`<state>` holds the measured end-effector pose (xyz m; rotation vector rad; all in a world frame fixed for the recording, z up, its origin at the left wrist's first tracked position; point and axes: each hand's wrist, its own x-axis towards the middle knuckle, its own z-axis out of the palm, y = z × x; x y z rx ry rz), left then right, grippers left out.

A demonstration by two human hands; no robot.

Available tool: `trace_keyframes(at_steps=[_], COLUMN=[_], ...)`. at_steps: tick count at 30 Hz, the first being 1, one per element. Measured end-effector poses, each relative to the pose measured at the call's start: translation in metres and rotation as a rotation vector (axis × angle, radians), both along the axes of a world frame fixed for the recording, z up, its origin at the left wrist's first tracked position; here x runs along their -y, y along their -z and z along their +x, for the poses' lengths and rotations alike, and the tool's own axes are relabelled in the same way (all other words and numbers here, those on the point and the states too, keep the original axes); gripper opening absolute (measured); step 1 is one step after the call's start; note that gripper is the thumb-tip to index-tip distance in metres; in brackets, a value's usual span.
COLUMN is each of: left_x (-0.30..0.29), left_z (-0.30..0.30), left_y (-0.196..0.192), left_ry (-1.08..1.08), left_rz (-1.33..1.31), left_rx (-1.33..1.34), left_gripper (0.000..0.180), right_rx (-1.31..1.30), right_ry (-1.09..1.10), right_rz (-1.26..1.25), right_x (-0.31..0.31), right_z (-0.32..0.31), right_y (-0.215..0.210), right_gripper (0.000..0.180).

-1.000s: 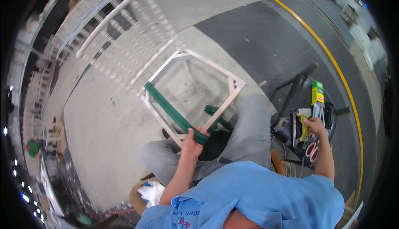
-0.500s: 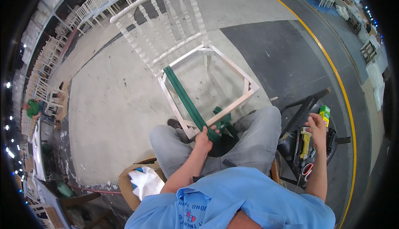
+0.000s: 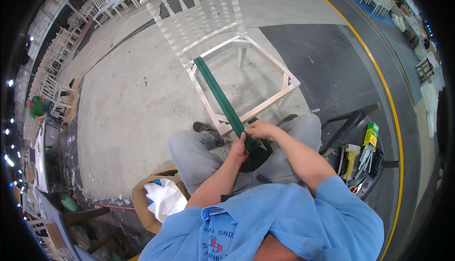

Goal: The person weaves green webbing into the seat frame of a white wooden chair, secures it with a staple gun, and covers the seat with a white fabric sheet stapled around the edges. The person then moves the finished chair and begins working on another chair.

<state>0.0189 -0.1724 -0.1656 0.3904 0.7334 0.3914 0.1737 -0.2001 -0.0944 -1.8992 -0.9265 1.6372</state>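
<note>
You sit with a white chair frame [image 3: 246,76] standing on the floor [image 3: 128,100] in front of your knees, its open seat frame toward you and its spindled back away from you. A green strap [image 3: 219,92] runs from the far rail of the seat frame, across the opening, over the near rail and down into your lap.

Both your hands meet on the strap just past the near rail. Your left hand [image 3: 238,148] is closed around the strap where it drops toward your lap. Your right hand [image 3: 259,129] is closed on it a little higher, just beside the rail, fingers curled over the green band. The slack end lies dark and bunched between your thighs.

By the look of it, you are at the step of drawing the first strap tight across the seat opening. The next move would call for steady tension with one hand while the other fixes the strap to the near rail; keep it flat and square to the rail as you do.

A tray of tools [image 3: 358,159] sits at your right, near your knee. A cardboard box [image 3: 144,199] with white cloth lies at your left. Rows of white chairs [image 3: 90,9] stand well apart at the edge of the floor.
</note>
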Motion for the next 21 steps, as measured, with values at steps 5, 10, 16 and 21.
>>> trace_keyframes(at_steps=[5, 10, 16, 21], left_x=[-0.004, -0.021, -0.078, -0.106], left_z=[-0.026, -0.05, -0.05, -0.036], left_y=[0.011, -0.01, -0.059, -0.043], left_ry=[0.019, 0.389, 0.295, 0.677], left_rz=[-0.015, 0.741, 1.729, 2.008], left_rx=[-0.198, -0.842, -0.889, -1.024], left_gripper=[0.044, 0.025, 0.05, 0.078], right_rx=[-0.191, 0.044, 0.244, 0.53], right_ry=[0.123, 0.072, -0.152, -0.422], right_rz=[-0.122, 0.061, 0.159, 0.215], right_x=[-0.035, -0.031, -0.026, -0.057], right_z=[-0.042, -0.048, -0.028, -0.035], right_y=[0.042, 0.079, 0.128, 0.133], right_gripper=[0.03, 0.032, 0.034, 0.033])
